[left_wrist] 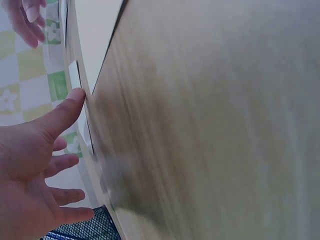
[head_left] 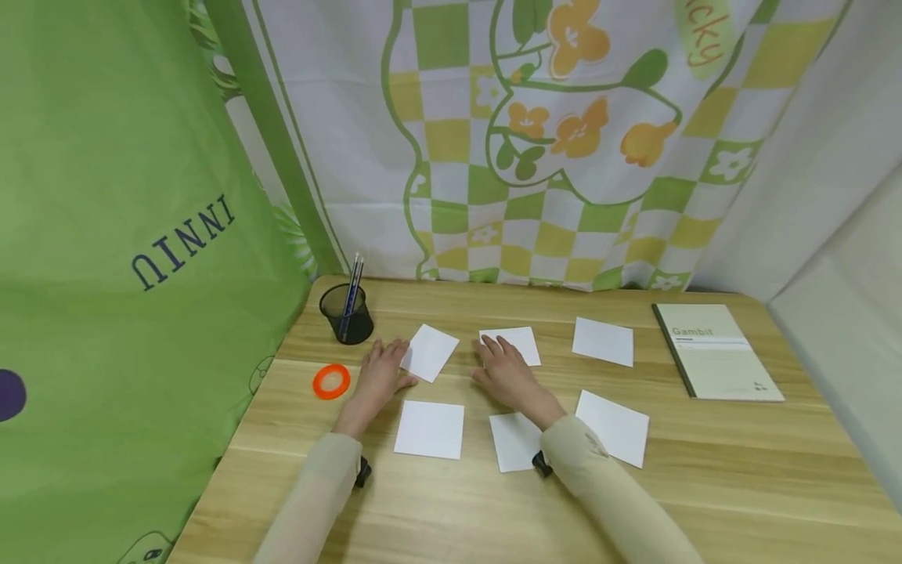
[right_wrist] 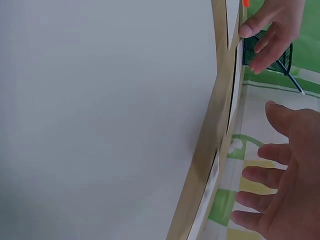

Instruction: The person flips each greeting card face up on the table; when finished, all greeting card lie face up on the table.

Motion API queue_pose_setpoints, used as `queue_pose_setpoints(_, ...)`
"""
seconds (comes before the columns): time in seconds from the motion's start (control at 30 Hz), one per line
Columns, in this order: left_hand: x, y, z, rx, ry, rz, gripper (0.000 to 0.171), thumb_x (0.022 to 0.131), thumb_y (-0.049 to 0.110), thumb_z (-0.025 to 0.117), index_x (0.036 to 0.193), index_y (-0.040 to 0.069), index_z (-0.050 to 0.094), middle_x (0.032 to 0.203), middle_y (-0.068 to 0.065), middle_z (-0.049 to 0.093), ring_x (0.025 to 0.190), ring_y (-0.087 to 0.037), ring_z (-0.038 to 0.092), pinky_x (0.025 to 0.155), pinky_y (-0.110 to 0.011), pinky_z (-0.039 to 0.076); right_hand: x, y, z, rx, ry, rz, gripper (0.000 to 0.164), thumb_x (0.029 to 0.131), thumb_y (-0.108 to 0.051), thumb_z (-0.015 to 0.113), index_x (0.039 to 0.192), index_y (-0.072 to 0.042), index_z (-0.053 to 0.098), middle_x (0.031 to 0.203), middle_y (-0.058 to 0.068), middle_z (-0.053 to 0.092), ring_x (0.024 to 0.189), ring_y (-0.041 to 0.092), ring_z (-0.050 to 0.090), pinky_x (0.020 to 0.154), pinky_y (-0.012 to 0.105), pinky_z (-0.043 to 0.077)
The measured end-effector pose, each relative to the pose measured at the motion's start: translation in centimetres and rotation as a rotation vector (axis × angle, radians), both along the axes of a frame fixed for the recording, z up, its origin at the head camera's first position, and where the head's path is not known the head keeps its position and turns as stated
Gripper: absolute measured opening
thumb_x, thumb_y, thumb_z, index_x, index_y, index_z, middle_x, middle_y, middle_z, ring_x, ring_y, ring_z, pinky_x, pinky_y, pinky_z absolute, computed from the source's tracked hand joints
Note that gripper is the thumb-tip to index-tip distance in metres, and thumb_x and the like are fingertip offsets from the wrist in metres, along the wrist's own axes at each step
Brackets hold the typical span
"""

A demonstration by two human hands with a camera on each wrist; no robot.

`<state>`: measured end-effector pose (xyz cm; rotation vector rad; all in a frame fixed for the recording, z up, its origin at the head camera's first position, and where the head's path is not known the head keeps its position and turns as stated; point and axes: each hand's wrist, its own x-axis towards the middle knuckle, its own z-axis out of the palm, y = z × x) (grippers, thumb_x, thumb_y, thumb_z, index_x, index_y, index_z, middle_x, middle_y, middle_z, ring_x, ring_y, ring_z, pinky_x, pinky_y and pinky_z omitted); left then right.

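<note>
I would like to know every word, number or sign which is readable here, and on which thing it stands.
"Gambit": on the notebook cover.
"INNIU": on the green curtain, seemingly upside down.
"icky": on the patterned curtain, cut off by the picture's top edge.
Too small to read: the notebook's fine print.
White papers: no writing visible.

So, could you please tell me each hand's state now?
Left hand: open, near the back-left card.
Right hand: open, near the back-middle card.
</note>
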<state>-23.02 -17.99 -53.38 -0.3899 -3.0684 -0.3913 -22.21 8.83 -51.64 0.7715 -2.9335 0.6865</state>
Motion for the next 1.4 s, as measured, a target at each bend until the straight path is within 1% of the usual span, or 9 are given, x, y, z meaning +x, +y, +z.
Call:
queue_pose_setpoints(0.2, -0.5, 0.1, 0.0, 0.009, 0.016, -0.029, 0.079, 0.077, 0.039, 0.076, 0.142, 0.006, 0.045, 0.145, -0.018, 0.044, 0.133, -0.052, 0.031, 0.103, -0.065, 0.032, -0.9, -1.0, -0.2, 0.015, -0.005, 0.040, 0.055, 0.097, -0.027, 0.058, 0.142, 0.000, 0.042, 0.145, 0.025, 0.039, 0.135, 0.047, 0.030, 0.111, 0.057, 0.023)
queue_pose_setpoints(0.37, -0.8, 0.1, -0.2, 0.021, 0.002, -0.043, 0.078, 0.077, 0.038, 0.077, 0.141, 0.005, 0.047, 0.143, -0.019, 0.045, 0.133, -0.052, 0.032, 0.103, -0.065, 0.032, -1.4, -1.8, -0.3, -0.004, 0.013, 0.070, 0.050, 0.095, -0.020, 0.060, 0.138, 0.003, 0.046, 0.139, 0.024, 0.047, 0.131, 0.044, 0.038, 0.111, 0.052, 0.028)
queue_pose_setpoints(0.53, -1.1, 0.3, -0.4, 0.049, -0.007, -0.051, 0.076, 0.077, 0.037, 0.077, 0.140, 0.006, 0.048, 0.143, -0.017, 0.046, 0.132, -0.052, 0.032, 0.103, -0.064, 0.031, -1.3, -2.5, -0.5, 0.012, 0.000, 0.081, 0.053, 0.094, -0.017, 0.059, 0.141, 0.002, 0.042, 0.136, 0.019, 0.052, 0.127, 0.037, 0.043, 0.110, 0.046, 0.032)
queue_pose_setpoints(0.73, -1.4, 0.7, -0.5, 0.086, -0.004, -0.060, 0.074, 0.077, 0.035, 0.078, 0.138, 0.004, 0.050, 0.141, -0.017, 0.049, 0.131, -0.054, 0.033, 0.102, -0.066, 0.031, -1.3, -3.0, -1.0, 0.039, 0.006, 0.066, 0.054, 0.094, -0.018, 0.059, 0.141, 0.002, 0.042, 0.133, 0.019, 0.054, 0.125, 0.039, 0.045, 0.109, 0.048, 0.033)
queue_pose_setpoints(0.83, -1.4, 0.9, -0.6, 0.094, -0.015, -0.061, 0.074, 0.077, 0.035, 0.078, 0.138, 0.004, 0.050, 0.141, -0.018, 0.048, 0.130, -0.054, 0.032, 0.104, -0.065, 0.030, -1.3, -3.1, -1.1, 0.050, 0.001, 0.069, 0.054, 0.094, -0.019, 0.058, 0.141, 0.003, 0.042, 0.133, 0.021, 0.054, 0.126, 0.042, 0.044, 0.109, 0.048, 0.031)
queue_pose_setpoints(0.97, -1.5, 1.2, -0.7, 0.090, -0.026, -0.063, 0.073, 0.078, 0.036, 0.077, 0.138, 0.004, 0.050, 0.140, -0.020, 0.048, 0.130, -0.053, 0.034, 0.107, -0.061, 0.028, -1.3, -3.2, -1.0, 0.053, -0.016, 0.066, 0.055, 0.094, -0.020, 0.058, 0.141, 0.003, 0.041, 0.133, 0.021, 0.054, 0.127, 0.043, 0.043, 0.110, 0.048, 0.030)
queue_pose_setpoints(1.17, -1.3, 1.6, -0.7, 0.086, -0.020, -0.065, 0.070, 0.079, 0.038, 0.076, 0.135, 0.003, 0.053, 0.136, -0.022, 0.051, 0.128, -0.053, 0.037, 0.105, -0.061, 0.031, -1.5, -3.6, -0.9, 0.076, -0.033, 0.060, 0.054, 0.096, -0.023, 0.057, 0.141, 0.001, 0.042, 0.134, 0.020, 0.053, 0.127, 0.042, 0.042, 0.110, 0.047, 0.031)
queue_pose_setpoints(1.27, -1.2, 1.7, -0.7, 0.078, -0.026, -0.059, 0.070, 0.080, 0.039, 0.075, 0.135, 0.003, 0.053, 0.137, -0.022, 0.050, 0.129, -0.052, 0.036, 0.106, -0.060, 0.031, -1.5, -3.7, -0.8, 0.081, -0.048, 0.067, 0.054, 0.096, -0.023, 0.057, 0.141, 0.001, 0.041, 0.135, 0.020, 0.052, 0.128, 0.042, 0.041, 0.110, 0.048, 0.030)
queue_pose_setpoints(1.4, -1.2, 1.8, -0.9, 0.076, -0.021, -0.068, 0.070, 0.079, 0.039, 0.075, 0.135, 0.003, 0.053, 0.137, -0.024, 0.050, 0.129, -0.052, 0.037, 0.106, -0.060, 0.031, -1.5, -3.9, -0.7, 0.083, -0.065, 0.077, 0.055, 0.096, -0.023, 0.057, 0.142, 0.003, 0.040, 0.135, 0.022, 0.052, 0.129, 0.042, 0.041, 0.111, 0.048, 0.028)
